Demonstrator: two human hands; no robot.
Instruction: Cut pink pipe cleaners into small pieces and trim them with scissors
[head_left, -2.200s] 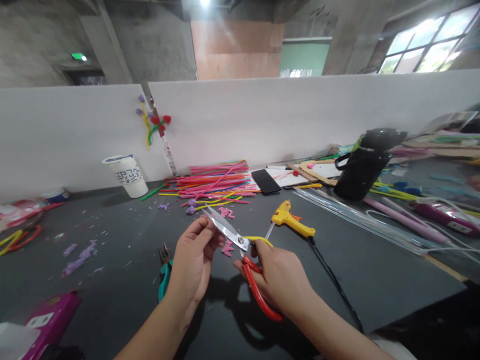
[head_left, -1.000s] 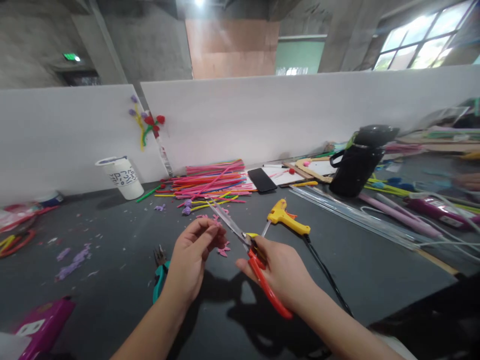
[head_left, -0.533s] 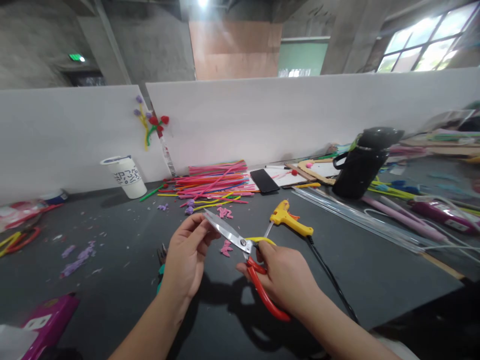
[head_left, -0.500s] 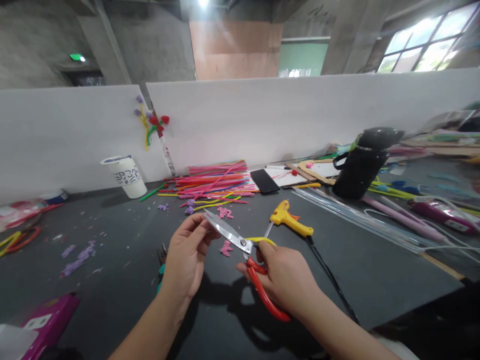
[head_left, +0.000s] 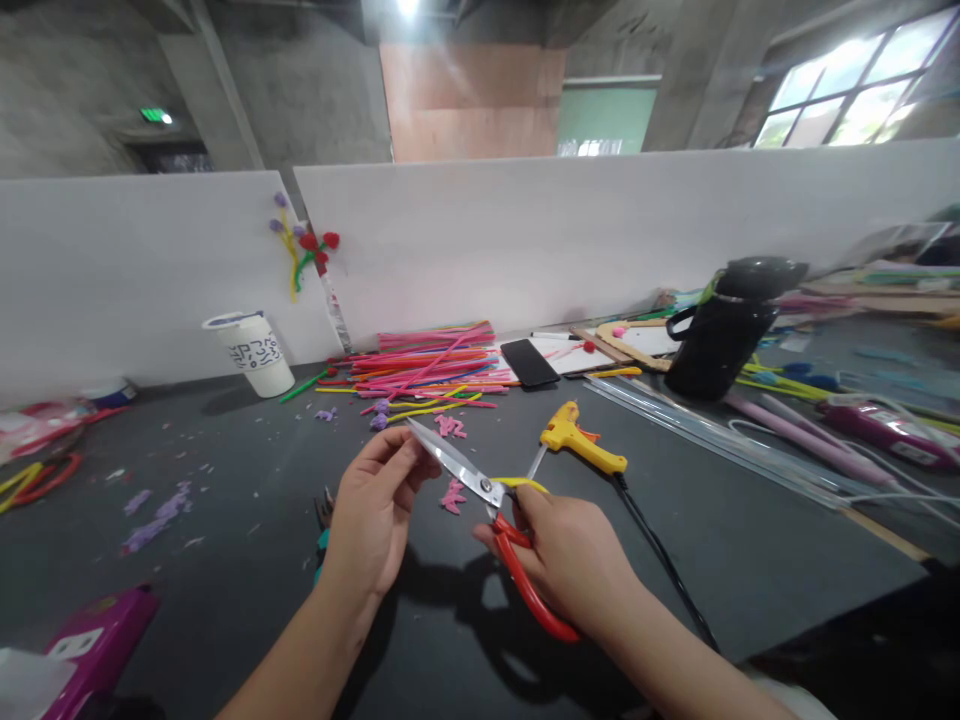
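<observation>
My right hand (head_left: 574, 540) is closed around the red handle of a pair of scissors (head_left: 457, 466), whose silver blades point up and left. The blade tips reach the fingertips of my left hand (head_left: 379, 510), which are pinched together; whatever they hold is hidden. A yellow stem-like piece (head_left: 517, 482) shows just behind my right hand, and I cannot tell whether that hand holds it. Small pink cut pieces (head_left: 452, 496) lie on the dark table beneath the blades. Teal-handled pliers (head_left: 322, 540) are partly covered by my left wrist.
A yellow glue gun (head_left: 577, 440) with a black cord lies right of centre. Behind are bundled pipe cleaners (head_left: 427, 370), a black phone (head_left: 529, 362) and a white cup (head_left: 259, 355). A black jug (head_left: 724, 330) and clear sticks (head_left: 697, 430) stand or lie right; purple scraps (head_left: 157, 520) lie left.
</observation>
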